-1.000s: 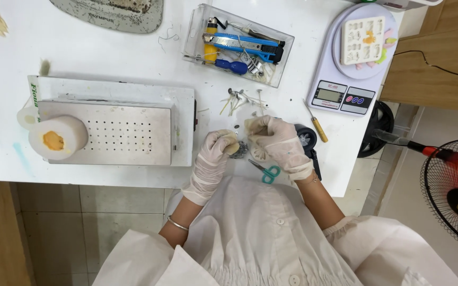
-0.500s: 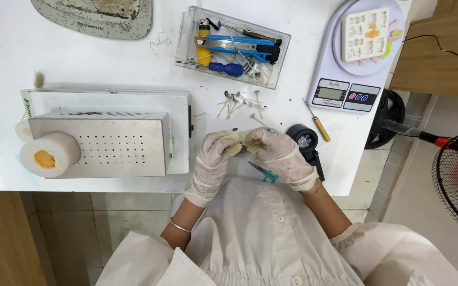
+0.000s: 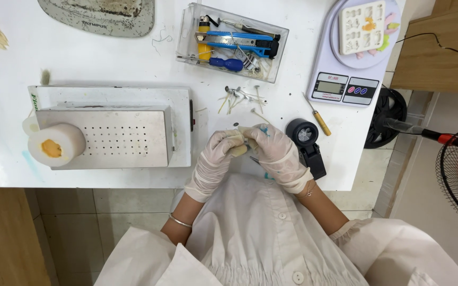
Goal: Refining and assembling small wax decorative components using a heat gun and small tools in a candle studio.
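- Gloved hands meet over the near edge of the white surface (image 3: 107,58), just right of the perforated metal box (image 3: 104,136) — both wear thin white gloves.
- Left hand (image 3: 216,156): its fingers are curled together around a small pale yellowish piece (image 3: 238,146), which sits between the 2 hands.
- Right hand (image 3: 274,153): fingers closed, pinching at the same pale piece from the right side; a slim metal tool tip (image 3: 254,159) shows just below that hand, though how it is gripped cannot be told.
- Metal box: it rests on a white base plate; a white cylinder with a yellow centre (image 3: 55,144) lies at the box's left end.
- Right of the box, past the hands, stands a small black round device (image 3: 303,133), with a yellow-handled screwdriver (image 3: 318,117) just beyond it.
- Above and right of the box, a scatter of small metal pins and pale sticks (image 3: 242,98) lies loose on the surface — close to the hands, not touching them.
- Farther from the box, a clear plastic tray (image 3: 186,32) holds blue-handled and yellow tools.
- Far right of the box sits a digital scale (image 3: 345,87) carrying a white mould.
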